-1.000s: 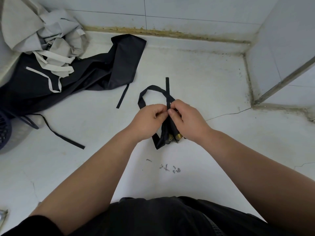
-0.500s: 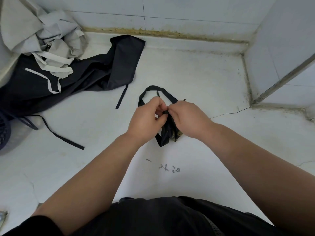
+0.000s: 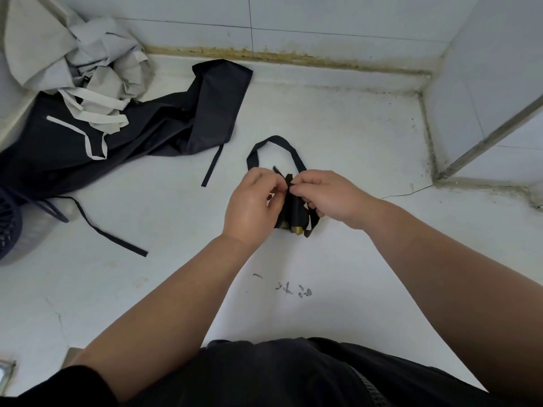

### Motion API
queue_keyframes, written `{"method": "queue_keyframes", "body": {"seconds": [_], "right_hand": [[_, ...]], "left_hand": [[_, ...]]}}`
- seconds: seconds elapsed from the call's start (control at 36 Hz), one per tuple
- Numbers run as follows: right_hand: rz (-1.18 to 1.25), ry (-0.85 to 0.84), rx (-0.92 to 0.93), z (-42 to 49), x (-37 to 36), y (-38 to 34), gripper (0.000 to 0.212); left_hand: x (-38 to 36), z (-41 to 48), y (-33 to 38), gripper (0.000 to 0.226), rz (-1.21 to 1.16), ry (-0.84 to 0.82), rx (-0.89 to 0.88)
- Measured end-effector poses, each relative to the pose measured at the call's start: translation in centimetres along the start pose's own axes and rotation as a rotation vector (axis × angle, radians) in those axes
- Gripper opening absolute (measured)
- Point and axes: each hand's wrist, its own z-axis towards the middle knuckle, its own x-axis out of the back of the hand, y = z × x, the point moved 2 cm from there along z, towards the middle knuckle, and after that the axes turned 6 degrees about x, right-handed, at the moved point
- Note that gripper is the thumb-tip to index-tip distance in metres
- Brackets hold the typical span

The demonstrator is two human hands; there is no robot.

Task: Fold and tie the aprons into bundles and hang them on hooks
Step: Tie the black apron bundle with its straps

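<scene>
A small rolled black apron bundle (image 3: 294, 214) with a gold tip lies on the white surface between my hands. Its black neck strap (image 3: 271, 141) loops away from me. My left hand (image 3: 252, 205) pinches a strap end at the top of the bundle. My right hand (image 3: 324, 195) pinches the strap from the other side, fingers curled against the roll. The knot itself is mostly hidden by my fingers.
An unfolded black apron (image 3: 141, 127) sprawls at the left, its ties (image 3: 117, 239) trailing over the surface. A crumpled grey apron (image 3: 88, 66) lies on it in the corner. A dark basket (image 3: 8, 227) sits at the left edge. Tiled walls (image 3: 484, 83) close the back and right.
The straight strap end that stuck out beyond the bundle has been pulled in. Both hands have shifted slightly toward the top of the roll, working the strap.
</scene>
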Motion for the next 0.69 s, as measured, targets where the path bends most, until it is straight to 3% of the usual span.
{"method": "queue_keyframes", "body": {"seconds": [0.11,0.22,0.31,0.53,0.69], "right_hand": [[0.102,-0.024,-0.080,-0.08,0.24,0.04,0.020],[0.048,-0.031,-0.069,-0.02,0.08,-0.30,0.017],[-0.034,-0.019,-0.047,0.16,0.07,-0.48,0.015],[0.083,-0.059,-0.153,0.38,0.53,-0.33,0.023],[-0.051,-0.078,-0.049,0.39,0.41,-0.02,0.017]], "left_hand": [[-0.24,-0.41,-0.27,0.017,0.016,0.064,-0.052],[-0.12,-0.51,0.11,0.017,-0.003,0.113,-0.037],[-0.25,-0.37,0.42,0.014,-0.008,0.109,-0.030],[-0.70,-0.58,0.51,0.014,0.005,0.082,-0.036],[0.06,0.01,0.62,0.022,0.117,0.126,-0.099]]}}
